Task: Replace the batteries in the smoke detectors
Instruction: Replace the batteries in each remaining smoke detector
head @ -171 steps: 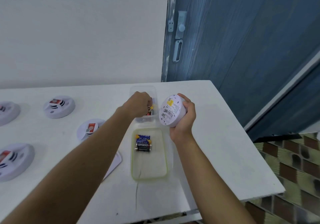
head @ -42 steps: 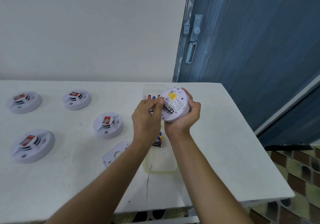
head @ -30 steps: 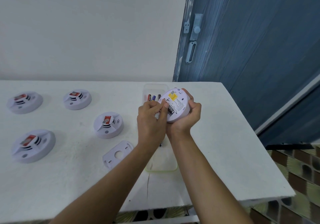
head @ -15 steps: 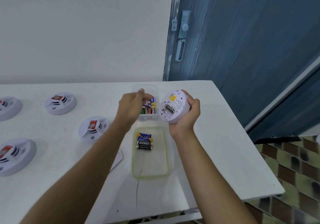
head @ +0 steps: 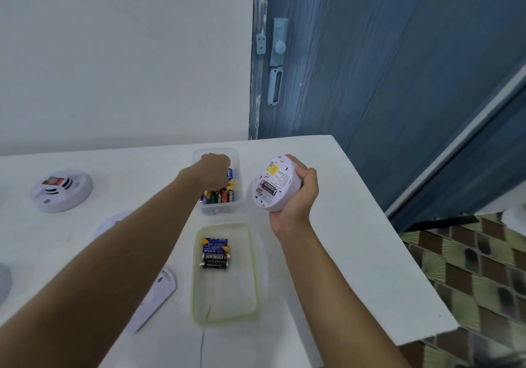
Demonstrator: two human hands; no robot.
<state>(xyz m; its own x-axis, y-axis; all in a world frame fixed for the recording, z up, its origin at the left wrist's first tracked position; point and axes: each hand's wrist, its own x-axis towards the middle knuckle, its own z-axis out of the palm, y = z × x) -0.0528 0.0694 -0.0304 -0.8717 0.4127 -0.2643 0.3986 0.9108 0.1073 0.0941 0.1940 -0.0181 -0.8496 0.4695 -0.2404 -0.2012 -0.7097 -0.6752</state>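
With one cell [head: 268,188] seated in the smoke detector [head: 280,178], the left hand [head: 215,172] has gone back into the battery tub [head: 236,208]. Its knuckles are up and its fingers curl down among the loose cells [head: 219,196]; can't tell if it's pinching one. The right hand [head: 303,196] wraps the detector's rim, holding it tilted just right of the tub. Probably fetching cell two. Versus 1.0 s ago, the left fingers were pressing on the detector's back and are now off it. Spent cells [head: 215,255] lie in the green-rimmed tray [head: 196,296] just in front of the tub.

"EVEREADY" — on blk battery [head: 215,257] in green-rimmed tray [head: 225,296]; other labels too blurry.
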